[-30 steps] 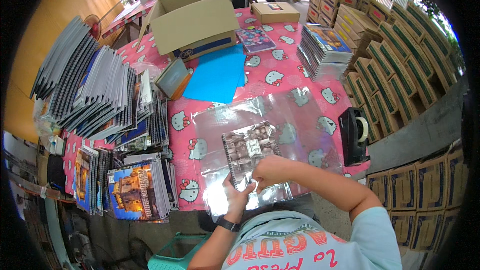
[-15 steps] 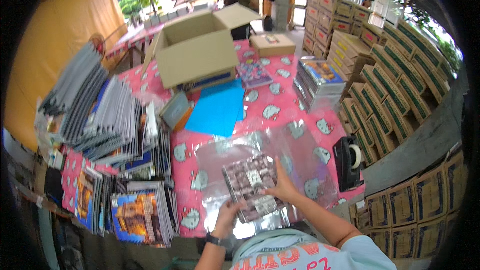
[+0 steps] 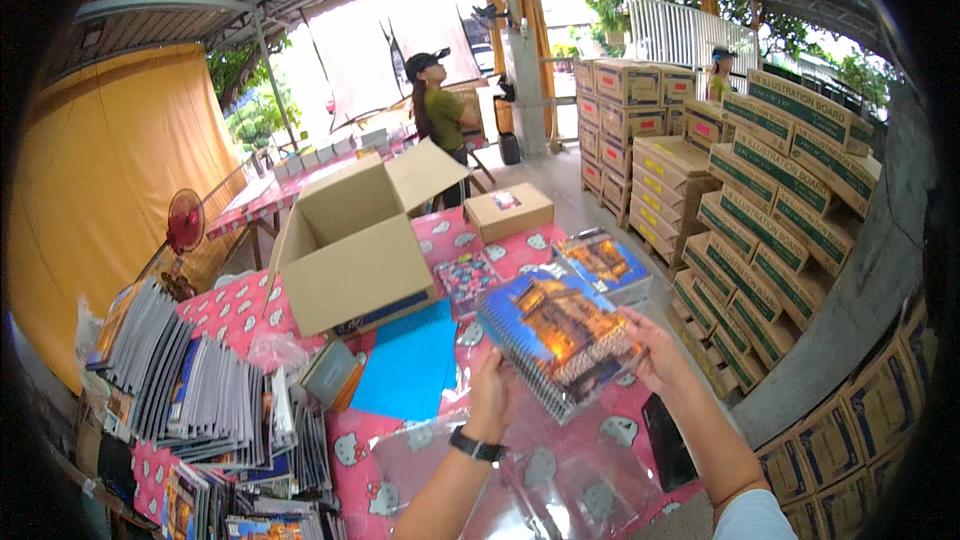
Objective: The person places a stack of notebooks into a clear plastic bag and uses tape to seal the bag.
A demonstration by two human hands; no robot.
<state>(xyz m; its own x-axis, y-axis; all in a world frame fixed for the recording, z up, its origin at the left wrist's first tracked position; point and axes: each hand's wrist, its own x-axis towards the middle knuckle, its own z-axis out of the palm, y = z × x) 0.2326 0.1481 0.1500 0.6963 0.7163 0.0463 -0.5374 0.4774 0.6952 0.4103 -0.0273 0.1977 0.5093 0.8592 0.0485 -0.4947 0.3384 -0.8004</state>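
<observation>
Both my hands hold a spiral notebook (image 3: 560,325) raised over the pink table, tilted, its cover showing an orange-lit building under a blue sky. My left hand (image 3: 492,398) grips it by the coil-bound edge, with the fingers partly hidden. At the opposite edge, my right hand (image 3: 655,348) pinches its side. Just beyond it sits a stack of similar notebooks (image 3: 625,285), partly covered by the one I hold. Under my wrists, shiny clear plastic sheets (image 3: 545,475) lie on the table. A black tape dispenser (image 3: 668,445) stands beside my right forearm.
An open cardboard box (image 3: 365,275) and blue sheets (image 3: 405,365) occupy the table's middle. Many notebooks (image 3: 225,400) lean in rows at left. A closed carton (image 3: 508,212) sits at the back. Stacked cartons (image 3: 790,210) line the right. A person (image 3: 437,105) stands beyond the table.
My hands have moved up and away from the plastic, where they held a black-and-white notebook cover. They now hold a blue-and-orange cover facing up near the stack. The view has tilted upward.
</observation>
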